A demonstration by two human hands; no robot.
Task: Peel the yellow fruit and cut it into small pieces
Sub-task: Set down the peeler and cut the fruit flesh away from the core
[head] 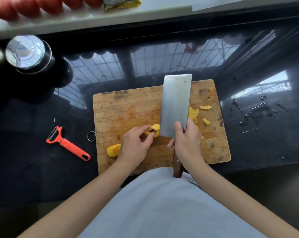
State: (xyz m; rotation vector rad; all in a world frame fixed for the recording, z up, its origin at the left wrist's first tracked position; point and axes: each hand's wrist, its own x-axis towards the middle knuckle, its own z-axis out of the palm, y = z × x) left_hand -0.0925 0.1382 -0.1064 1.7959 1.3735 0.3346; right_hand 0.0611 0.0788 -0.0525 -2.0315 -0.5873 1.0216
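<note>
Yellow flesh, already bare of skin, sits near the middle of the wooden cutting board: one fruit half with a dark pit hollow showing, pinched at its near end by the curled fingertips of the left hand, and a second piece lying loose at the board's near-left edge, just beside that wrist. The right hand is wrapped tight round the neck of a cleaver, thumb and forefinger up on the blade, wooden handle pointing back at the person's belly; the broad blade stands against the right side of the held half. Peel scraps lie beyond the blade on the right. I'd judge that fruit light, soft and slick with juice, likely to slide or squash under a hard press, so it wants its flat face down and fingertips tucked on the end away from the edge. An orange peeler rests on the dark counter to the left, and water drops to the right.
</note>
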